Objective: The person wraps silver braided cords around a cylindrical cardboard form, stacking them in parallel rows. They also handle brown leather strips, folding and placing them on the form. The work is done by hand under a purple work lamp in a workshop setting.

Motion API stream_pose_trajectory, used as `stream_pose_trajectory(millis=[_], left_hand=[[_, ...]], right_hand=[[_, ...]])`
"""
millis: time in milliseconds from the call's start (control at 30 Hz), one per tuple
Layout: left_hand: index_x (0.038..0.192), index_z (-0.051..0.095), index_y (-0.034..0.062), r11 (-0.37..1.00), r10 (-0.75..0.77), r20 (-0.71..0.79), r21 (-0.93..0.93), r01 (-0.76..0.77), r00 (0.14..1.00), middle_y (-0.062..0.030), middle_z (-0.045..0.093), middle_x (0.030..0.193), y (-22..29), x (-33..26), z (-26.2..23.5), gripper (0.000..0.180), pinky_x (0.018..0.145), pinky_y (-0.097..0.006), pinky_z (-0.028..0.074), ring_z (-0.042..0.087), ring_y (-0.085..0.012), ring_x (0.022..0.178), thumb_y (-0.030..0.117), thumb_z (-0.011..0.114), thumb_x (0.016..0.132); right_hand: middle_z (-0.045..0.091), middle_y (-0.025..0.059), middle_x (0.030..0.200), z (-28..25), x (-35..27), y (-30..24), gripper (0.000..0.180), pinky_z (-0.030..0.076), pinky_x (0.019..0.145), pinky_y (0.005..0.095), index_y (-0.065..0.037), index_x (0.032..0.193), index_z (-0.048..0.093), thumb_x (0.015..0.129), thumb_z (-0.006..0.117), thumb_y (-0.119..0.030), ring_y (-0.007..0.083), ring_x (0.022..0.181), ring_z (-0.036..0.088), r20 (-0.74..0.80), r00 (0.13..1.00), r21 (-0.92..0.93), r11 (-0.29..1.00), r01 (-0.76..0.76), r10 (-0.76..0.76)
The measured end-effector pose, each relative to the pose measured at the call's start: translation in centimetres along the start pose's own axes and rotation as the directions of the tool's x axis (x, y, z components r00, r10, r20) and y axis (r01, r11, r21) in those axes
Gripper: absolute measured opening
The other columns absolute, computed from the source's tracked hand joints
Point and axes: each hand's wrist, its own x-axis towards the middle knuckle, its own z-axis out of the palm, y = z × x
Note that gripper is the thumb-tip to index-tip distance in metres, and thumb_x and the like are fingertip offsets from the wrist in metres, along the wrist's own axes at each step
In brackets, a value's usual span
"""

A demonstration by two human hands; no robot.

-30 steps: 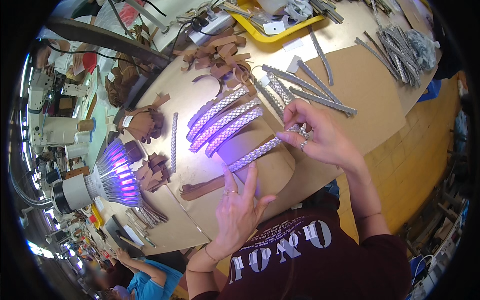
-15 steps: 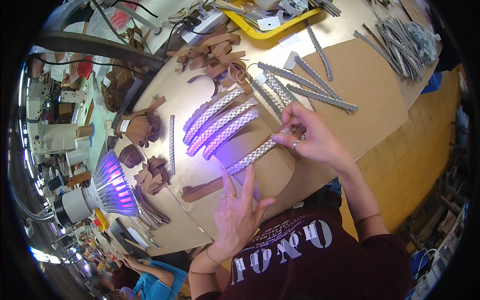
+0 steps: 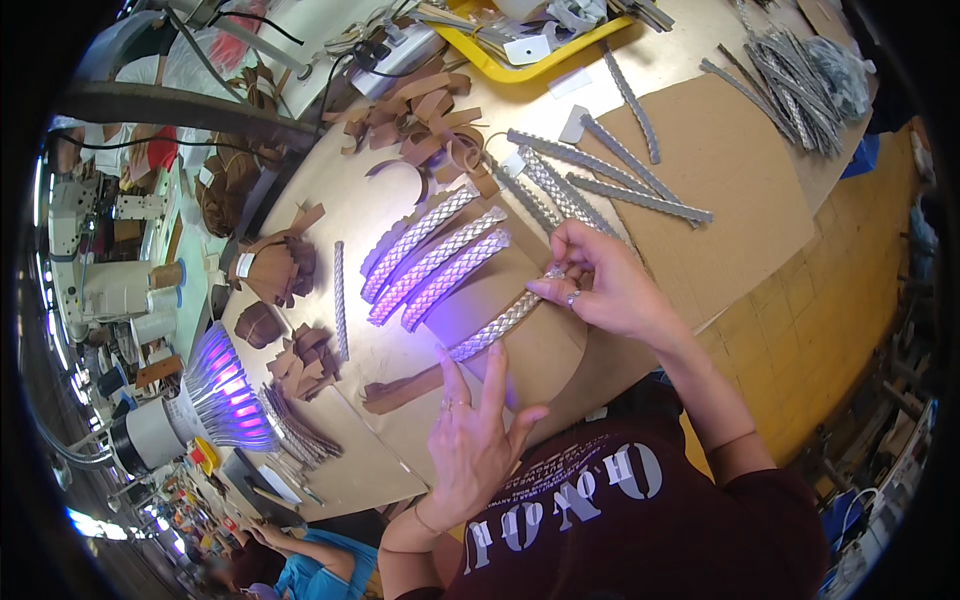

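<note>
A silvery braided strap (image 3: 500, 326) lies slantwise on a brown strip at the near side of the table. The thumb and fingers of my right hand (image 3: 600, 280) pinch its far right end, which the fingers partly hide. My left hand (image 3: 468, 430) has its fingers spread, with the index and middle fingertips resting at the strap's lower left end. Just beyond, three similar braided straps (image 3: 440, 260) lie side by side, tinted violet by the lamp.
A lamp with a finned head (image 3: 225, 395) glows violet at the left. Brown strip bundles (image 3: 275, 265) and a thin braided cord (image 3: 340, 300) lie near it. Loose grey braids (image 3: 640, 185) rest on cardboard (image 3: 720, 220) at the right. A yellow tray (image 3: 500, 70) stands at the back.
The view has shifted slightly. My right fingers have drawn closer together over the strap's end, and my left hand keeps its place on the other end.
</note>
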Motion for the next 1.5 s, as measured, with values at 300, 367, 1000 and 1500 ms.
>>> stream_pose_trajectory(millis=[300,367,1000,1500], left_hand=[[0.143,0.045,0.0127,0.995,0.090,-0.074,0.059,-0.086,0.993,-0.0457,0.040,0.132,-0.9,-0.1,1.0,0.079,0.061,-0.037,0.056,0.067,-0.0445,0.090,0.062,0.061,0.084],[0.143,0.046,0.0127,0.993,0.103,-0.089,0.066,-0.097,0.991,-0.0457,0.040,0.132,-1.0,-0.1,1.3,0.079,0.058,-0.036,0.055,0.068,-0.0434,0.089,0.062,0.060,0.084],[0.142,0.049,0.0181,0.993,0.081,-0.350,-0.058,-0.108,0.933,-0.0445,0.041,0.132,-1.1,-0.5,3.6,0.073,0.083,-0.044,0.054,0.059,-0.0502,0.110,0.064,0.056,0.085],[0.104,0.067,0.0118,0.970,-0.172,-0.779,-0.241,-0.035,0.604,-0.0173,0.055,0.134,-4.8,-5.0,6.7,0.025,0.112,-0.053,0.028,0.054,-0.0311,0.124,0.021,0.072,0.082]], right_hand=[[0.044,-0.0077,0.064,-0.4,0.2,1.0,0.028,0.031,0.051,0.0201,-0.008,0.089,0.051,0.085,0.077,-0.019,0.0016,0.057,0.036,0.118,0.976,0.132,0.971,-0.198,0.183],[0.041,-0.0086,0.057,-0.4,0.4,1.7,0.028,0.026,0.046,0.0223,-0.009,0.085,0.052,0.085,0.077,-0.022,0.0020,0.051,0.031,0.130,0.961,0.170,0.949,-0.265,0.245],[0.061,0.0062,0.084,-0.5,-2.5,-3.6,0.044,0.051,0.059,0.0231,0.003,0.117,0.059,0.103,0.046,-0.037,0.0098,0.066,0.060,-0.036,0.990,0.372,0.922,-0.111,0.134],[0.063,0.0025,0.084,4.1,3.7,-9.6,0.022,0.045,0.059,0.0199,0.002,0.110,0.063,0.093,0.065,-0.012,0.0067,0.065,0.054,-0.074,0.951,-0.162,0.945,0.284,-0.299]])
